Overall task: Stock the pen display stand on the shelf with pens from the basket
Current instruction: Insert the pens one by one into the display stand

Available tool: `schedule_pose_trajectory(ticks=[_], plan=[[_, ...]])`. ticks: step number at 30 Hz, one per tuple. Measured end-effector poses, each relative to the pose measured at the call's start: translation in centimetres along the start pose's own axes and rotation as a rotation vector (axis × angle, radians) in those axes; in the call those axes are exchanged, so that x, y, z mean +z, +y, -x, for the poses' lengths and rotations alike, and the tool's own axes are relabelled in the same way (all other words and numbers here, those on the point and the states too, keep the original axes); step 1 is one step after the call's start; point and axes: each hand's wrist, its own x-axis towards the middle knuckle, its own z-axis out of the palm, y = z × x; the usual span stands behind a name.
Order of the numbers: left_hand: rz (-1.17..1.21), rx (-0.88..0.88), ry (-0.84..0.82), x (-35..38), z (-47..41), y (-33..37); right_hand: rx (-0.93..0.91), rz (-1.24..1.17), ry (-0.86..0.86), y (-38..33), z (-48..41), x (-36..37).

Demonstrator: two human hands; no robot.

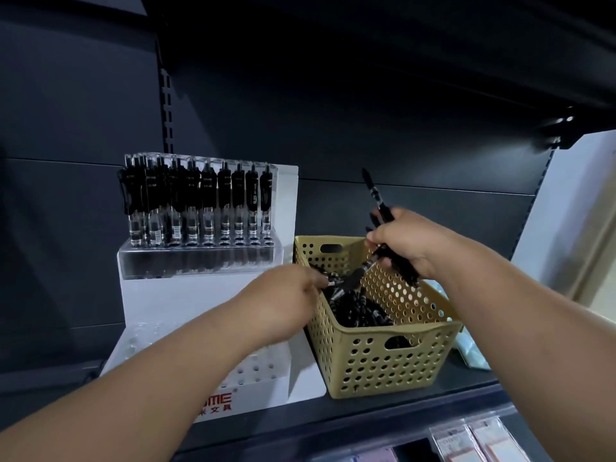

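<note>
Curled round several pens (375, 195), the right grip (405, 243) hangs above the basket (383, 355); the left grip (286, 295) pinches another pen (357, 270) by its tip, display stand (200, 261) at far left.

On the shelf (400, 406), the pen display stand (206, 295) is at left, with the basket (383, 361) just beside it at right. The stand's rear upper tier carries a row of upright pens (200, 195); its lower tier lies in front. Loose pens (360, 311) lie in the basket. The left hand (283, 295), at the basket's left rim, pinches the lower end of a single pen (353, 273) slanting up to the right hand (410, 241). That hand grips a bundle of pens (373, 191) above the basket's far side. Packets (473, 441) lie on the level below, front right.
</note>
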Motion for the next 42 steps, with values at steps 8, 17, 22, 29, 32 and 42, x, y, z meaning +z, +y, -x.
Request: schedule_pose_trajectory(ticks=[8, 17, 22, 29, 32, 42], plan=[[0.627, -0.143, -0.161, -2.3, 2.7, 4.9, -0.191, -0.068, 0.008, -2.2, 4.1, 2.5], [0.418, -0.154, -0.064, -3.1, 7.7, 3.7, -0.219, -0.287, -0.024, -3.0, 8.9, 3.6], [0.796, -0.359, 0.166, -3.2, 10.0, 2.7, -0.158, -0.432, -0.114, -3.0, 11.4, 5.9], [1.008, -0.373, 0.303, -3.8, 12.3, 3.0, -0.085, -0.73, -0.226, -2.8, 15.1, 12.6], [0.856, -0.331, 0.329, -4.2, 13.2, 2.4, -0.062, -0.844, -0.234, -2.9, 15.9, 14.5], [0.927, -0.32, 0.218, -5.8, 13.8, -0.4, -0.015, -0.84, -0.43, -3.5, 17.0, 16.1]])
